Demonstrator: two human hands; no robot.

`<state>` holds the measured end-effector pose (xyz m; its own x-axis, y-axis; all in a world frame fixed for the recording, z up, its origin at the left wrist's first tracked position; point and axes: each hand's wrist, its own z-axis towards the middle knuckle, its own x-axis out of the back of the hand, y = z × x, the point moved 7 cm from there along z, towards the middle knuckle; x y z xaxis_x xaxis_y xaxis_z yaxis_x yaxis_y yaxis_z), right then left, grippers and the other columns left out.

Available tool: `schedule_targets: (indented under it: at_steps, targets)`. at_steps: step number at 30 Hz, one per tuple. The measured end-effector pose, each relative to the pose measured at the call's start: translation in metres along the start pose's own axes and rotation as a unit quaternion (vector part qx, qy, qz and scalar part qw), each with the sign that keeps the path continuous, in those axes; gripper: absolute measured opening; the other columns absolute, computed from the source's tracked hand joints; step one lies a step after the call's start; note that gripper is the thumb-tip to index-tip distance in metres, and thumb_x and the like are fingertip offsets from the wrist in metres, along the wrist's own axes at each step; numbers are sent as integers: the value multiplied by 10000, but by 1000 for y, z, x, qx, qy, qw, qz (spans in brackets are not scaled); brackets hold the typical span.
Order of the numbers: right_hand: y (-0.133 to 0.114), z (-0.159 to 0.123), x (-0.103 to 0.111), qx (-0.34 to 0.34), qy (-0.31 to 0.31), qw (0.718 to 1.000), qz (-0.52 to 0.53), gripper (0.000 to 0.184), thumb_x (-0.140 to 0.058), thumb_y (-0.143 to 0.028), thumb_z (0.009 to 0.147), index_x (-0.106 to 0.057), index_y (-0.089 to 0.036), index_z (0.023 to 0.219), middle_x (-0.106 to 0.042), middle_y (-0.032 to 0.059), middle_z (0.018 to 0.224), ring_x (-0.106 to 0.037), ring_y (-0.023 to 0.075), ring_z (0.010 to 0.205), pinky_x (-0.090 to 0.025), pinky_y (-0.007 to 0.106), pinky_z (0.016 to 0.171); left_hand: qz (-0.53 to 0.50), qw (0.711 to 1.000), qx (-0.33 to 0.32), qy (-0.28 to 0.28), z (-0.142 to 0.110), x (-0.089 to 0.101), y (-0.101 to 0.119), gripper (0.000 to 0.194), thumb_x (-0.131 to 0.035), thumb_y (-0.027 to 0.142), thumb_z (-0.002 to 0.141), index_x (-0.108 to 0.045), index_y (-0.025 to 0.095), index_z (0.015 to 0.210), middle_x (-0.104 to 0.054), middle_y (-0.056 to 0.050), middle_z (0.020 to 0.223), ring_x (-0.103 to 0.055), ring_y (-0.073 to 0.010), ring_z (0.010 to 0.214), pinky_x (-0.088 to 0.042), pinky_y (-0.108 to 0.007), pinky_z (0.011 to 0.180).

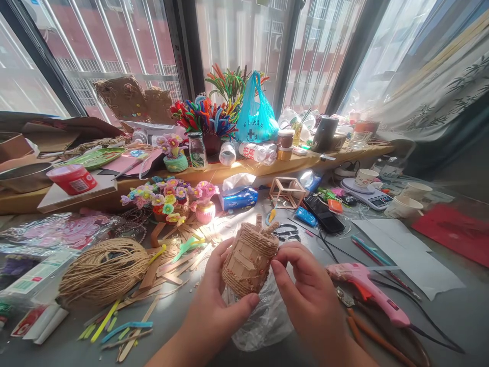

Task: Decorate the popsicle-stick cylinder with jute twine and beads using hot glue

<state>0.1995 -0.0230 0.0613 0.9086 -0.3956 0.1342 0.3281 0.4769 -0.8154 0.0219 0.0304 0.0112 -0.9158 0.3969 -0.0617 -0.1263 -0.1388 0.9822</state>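
Note:
A small round craft pot [248, 260], wrapped in twine at the rim and base with flat wooden pieces and small reddish beads on its side, is tilted in my left hand [221, 295]. The fingers of that hand wrap its left side and the thumb lies along the bottom. My right hand [305, 290] is at the pot's right side, thumb and forefinger pinched close to its surface. Whatever sits between those fingertips, if anything, is too small to tell. Beneath the hands lies a crumpled clear plastic bag [263, 326].
A ball of twine [105, 267] and scattered wooden sticks [171, 278] lie to the left. On the right are a pink glue gun [372, 293], white paper [405, 247] and a black phone [323, 214]. Scissors [286, 233] and a tissue pack [240, 198] lie beyond the pot.

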Motion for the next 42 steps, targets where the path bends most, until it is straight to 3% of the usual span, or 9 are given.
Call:
schedule_targets:
  at_steps: [3,7,11,21,25,35,38,42]
  targets:
    - [6,0,3,-20,16,1000,2,128,-570,-260,1084,-631,-260,972,-617,8,936,-605,187,891,-514,326,810,-41,999,18,8,1,-3,4,850,-919,353,769,-511,313,1513,-632,-120,1504,-599,-377,1389,-477,-476,1162]
    - [19,2,16,-76,88,993,17,138,-566,-356,1100,-652,-267,1038,-633,14,960,-596,183,892,-504,295,772,-145,986,71,41,5,-3,5,857,-924,402,750,-538,265,1502,-682,-151,1469,-637,-388,1361,-512,-479,1133]
    - [27,2,22,-104,124,986,38,179,-594,-410,1087,-680,-266,1023,-673,26,1004,-621,188,912,-532,297,808,-152,981,96,67,6,3,0,887,-942,415,720,-547,248,1495,-700,-166,1456,-646,-398,1359,-527,-487,1128]
    - [9,-3,4,-1,31,999,21,59,-651,-233,1045,-689,-279,1038,-706,42,1113,-673,224,1106,-550,366,979,-128,989,63,43,7,-1,5,852,-923,387,758,-528,256,1501,-669,-155,1494,-610,-383,1405,-512,-464,1142]
    - [10,-1,3,-14,33,999,13,51,-667,-231,1033,-692,-273,1017,-694,29,1019,-676,211,980,-562,351,889,-116,991,51,47,4,-5,9,839,-925,382,756,-528,263,1485,-659,-147,1488,-606,-380,1393,-489,-470,1146]
    - [8,2,1,-35,6,999,7,126,-621,-266,1045,-668,-249,929,-672,14,949,-646,198,916,-527,326,845,-76,994,43,62,-1,-6,7,853,-931,379,738,-527,254,1479,-655,-143,1456,-608,-385,1359,-435,-492,1188]
    - [18,3,10,-92,50,994,26,137,-624,-327,1049,-668,-253,942,-629,-15,878,-606,170,834,-505,293,774,-103,992,48,61,0,-6,7,838,-938,355,732,-548,252,1467,-663,-144,1462,-607,-388,1368,-440,-486,1179]
    - [44,5,33,-181,185,958,120,191,-759,-422,957,-697,-250,903,-694,-12,957,-620,148,819,-505,274,749,-180,977,76,82,4,1,3,835,-946,340,711,-577,250,1455,-692,-136,1450,-618,-382,1370,-499,-452,1116]
